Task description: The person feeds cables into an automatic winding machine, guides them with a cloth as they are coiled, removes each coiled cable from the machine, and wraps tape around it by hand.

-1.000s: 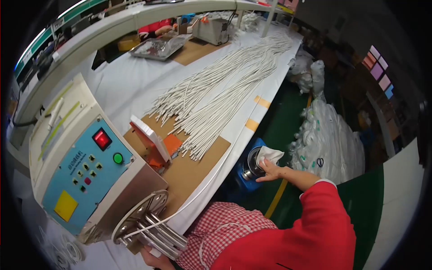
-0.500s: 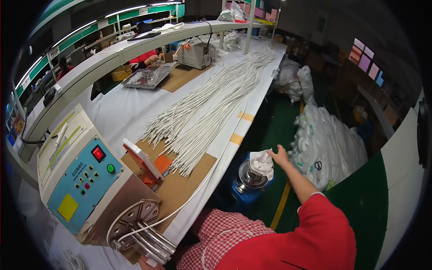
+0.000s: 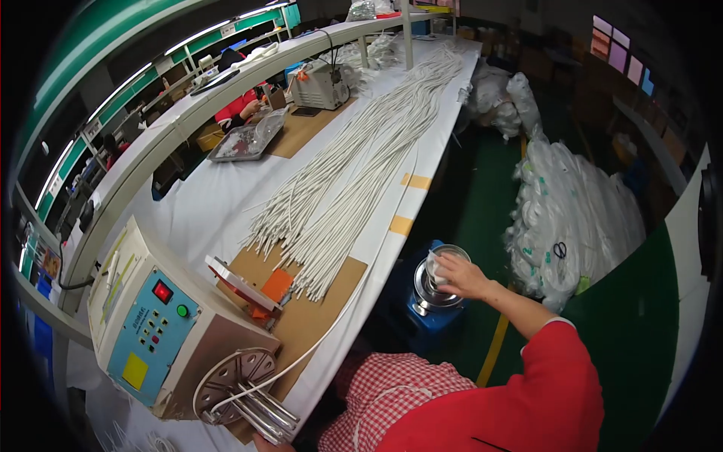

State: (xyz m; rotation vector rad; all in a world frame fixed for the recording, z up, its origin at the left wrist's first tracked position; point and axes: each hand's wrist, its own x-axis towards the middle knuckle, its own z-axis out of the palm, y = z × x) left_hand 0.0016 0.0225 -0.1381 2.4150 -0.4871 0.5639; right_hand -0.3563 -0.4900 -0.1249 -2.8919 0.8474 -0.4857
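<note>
My right hand (image 3: 461, 276) is closed on a crumpled white cloth (image 3: 433, 265), mostly hidden under the fingers. Hand and cloth are over a round metal dish (image 3: 424, 290) set on a blue base (image 3: 431, 319), beside the table. At the bottom edge, my left hand (image 3: 269, 444) is close to the metal rods (image 3: 265, 416) of a winding machine (image 3: 162, 316); its fingers are mostly hidden. A white cable (image 3: 320, 343) runs from the rods along the table edge.
A long bundle of white cables (image 3: 361, 162) lies on the white-covered table (image 3: 211, 200). Beyond it are a grey tray (image 3: 245, 143) and a metal-cased device (image 3: 320, 84). Another person's hand (image 3: 251, 109) shows there. Plastic-wrapped bundles (image 3: 568, 218) lie on the green floor.
My right hand has moved from the cloth's right side to on top of it, covering most of it. The camera view has shifted slightly; my left hand stays by the rods.
</note>
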